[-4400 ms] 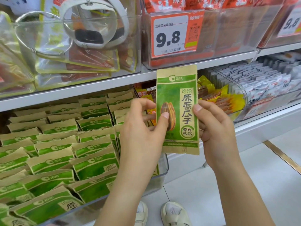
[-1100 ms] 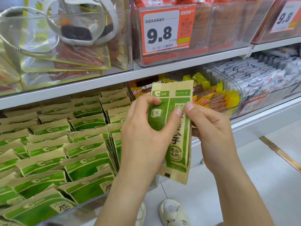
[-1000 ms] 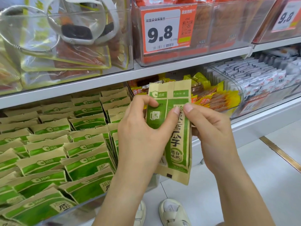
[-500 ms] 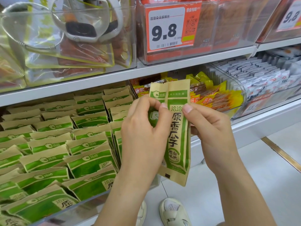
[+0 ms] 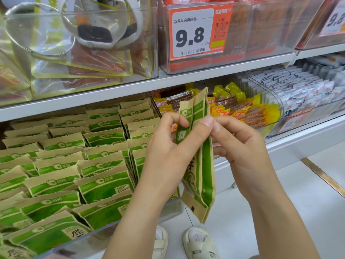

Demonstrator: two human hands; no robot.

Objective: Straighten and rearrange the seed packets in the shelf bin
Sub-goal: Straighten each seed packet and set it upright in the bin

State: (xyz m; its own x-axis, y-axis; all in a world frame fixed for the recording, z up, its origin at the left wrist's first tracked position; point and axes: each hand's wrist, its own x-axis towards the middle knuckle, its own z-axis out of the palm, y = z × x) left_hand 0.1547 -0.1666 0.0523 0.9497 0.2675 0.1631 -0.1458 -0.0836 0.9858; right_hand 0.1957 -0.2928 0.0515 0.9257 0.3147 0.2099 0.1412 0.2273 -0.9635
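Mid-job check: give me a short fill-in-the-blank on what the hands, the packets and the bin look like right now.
1. Both the left hand and the right hand pinch the held packets near their ____ end.
2. The held packets are green and ____ in colour.
3. The price tag on the upper shelf reads ____.
4. The seed packets in the bin stand to the ____ of the held packets.

Missing words: top; brown; 9.8; left
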